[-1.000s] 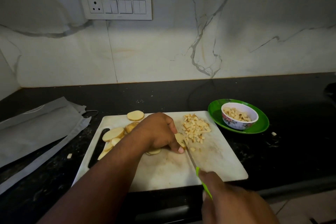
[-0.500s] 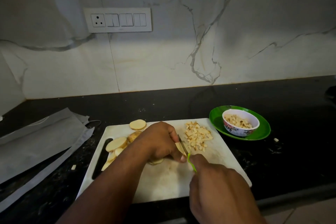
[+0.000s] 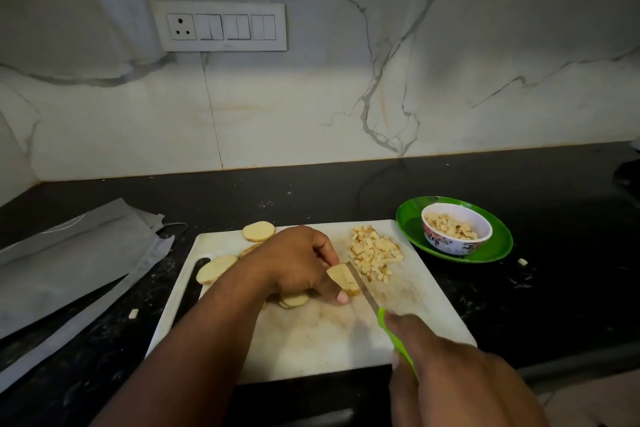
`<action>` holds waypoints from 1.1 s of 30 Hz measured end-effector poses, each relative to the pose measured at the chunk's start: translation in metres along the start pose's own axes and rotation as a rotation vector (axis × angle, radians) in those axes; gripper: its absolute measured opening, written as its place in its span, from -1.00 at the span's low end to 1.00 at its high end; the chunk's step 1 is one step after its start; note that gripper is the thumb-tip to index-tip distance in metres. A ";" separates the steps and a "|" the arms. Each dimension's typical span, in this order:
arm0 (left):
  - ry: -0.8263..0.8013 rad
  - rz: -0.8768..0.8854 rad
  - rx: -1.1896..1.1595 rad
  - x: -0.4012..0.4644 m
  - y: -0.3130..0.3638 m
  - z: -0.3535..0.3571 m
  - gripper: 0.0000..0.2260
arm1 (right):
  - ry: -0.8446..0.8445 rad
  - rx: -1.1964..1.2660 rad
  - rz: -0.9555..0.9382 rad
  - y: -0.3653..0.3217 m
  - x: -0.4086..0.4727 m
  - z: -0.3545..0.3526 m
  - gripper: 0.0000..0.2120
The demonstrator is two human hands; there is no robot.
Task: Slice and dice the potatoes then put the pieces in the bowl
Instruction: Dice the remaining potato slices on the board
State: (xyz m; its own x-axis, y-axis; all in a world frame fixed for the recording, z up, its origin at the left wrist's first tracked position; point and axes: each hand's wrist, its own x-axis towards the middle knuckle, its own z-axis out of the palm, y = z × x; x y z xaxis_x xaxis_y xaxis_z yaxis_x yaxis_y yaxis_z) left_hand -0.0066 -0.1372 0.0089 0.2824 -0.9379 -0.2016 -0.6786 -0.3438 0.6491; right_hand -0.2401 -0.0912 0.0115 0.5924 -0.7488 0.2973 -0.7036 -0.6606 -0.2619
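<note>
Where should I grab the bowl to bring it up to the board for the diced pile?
Take the bowl by its rim on the near-right side, coming from the right. It sits upright in the green plate, open top showing potato pieces, so a rim pinch probably keeps it level. The board and diced pile lie to its left, where the knife works.

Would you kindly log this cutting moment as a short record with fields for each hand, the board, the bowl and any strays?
left hand: holds potato slice down on cutting board
right hand: grips green-handled knife, blade against that slice
board: diced pile at far right; round slices at far left
bowl: on green plate, partly filled with dice
strays: stray piece on counter beside plate
</note>
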 end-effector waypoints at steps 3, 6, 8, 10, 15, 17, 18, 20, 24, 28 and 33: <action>-0.002 -0.007 -0.018 -0.001 -0.001 -0.004 -0.70 | -0.054 -0.077 0.008 0.000 0.019 -0.001 -0.52; 0.034 -0.003 -0.021 -0.001 0.000 -0.004 -0.75 | -0.009 -0.033 -0.043 -0.001 0.032 0.016 -0.58; 0.045 -0.001 -0.005 -0.001 0.001 -0.004 -0.78 | -0.038 -0.004 -0.045 0.002 0.036 0.026 -0.62; 0.042 -0.002 -0.001 0.000 0.000 -0.004 -0.79 | -0.038 -0.010 -0.047 0.000 0.036 0.028 -0.62; 0.047 -0.008 -0.009 0.002 0.000 -0.002 -0.79 | -0.034 -0.069 -0.015 -0.002 0.026 0.036 -0.55; 0.042 -0.013 -0.010 0.003 0.000 -0.002 -0.78 | 0.095 -0.092 -0.019 -0.002 0.015 0.039 -0.61; 0.041 -0.014 -0.010 0.003 -0.001 -0.002 -0.78 | 0.085 -0.134 -0.014 -0.001 0.008 0.041 -0.67; 0.043 -0.013 -0.005 0.003 -0.001 -0.002 -0.78 | 0.016 -0.014 0.051 0.003 -0.008 0.051 -0.71; 0.101 -0.004 0.062 -0.002 0.000 -0.004 -0.75 | 0.066 -0.125 0.085 0.023 -0.007 0.066 -0.37; 0.104 0.019 0.147 -0.006 0.003 -0.007 -0.75 | 0.065 -0.086 -0.010 0.006 0.001 0.034 -0.74; 0.078 0.046 0.173 -0.008 0.003 -0.010 -0.79 | 0.004 0.034 0.013 -0.002 0.022 0.032 -0.54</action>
State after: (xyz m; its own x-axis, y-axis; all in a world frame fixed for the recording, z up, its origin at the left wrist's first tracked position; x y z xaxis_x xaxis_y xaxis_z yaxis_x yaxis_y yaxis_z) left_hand -0.0046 -0.1302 0.0196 0.2957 -0.9486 -0.1130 -0.7964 -0.3101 0.5192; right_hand -0.2129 -0.1078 -0.0109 0.5817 -0.7573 0.2969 -0.6974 -0.6522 -0.2972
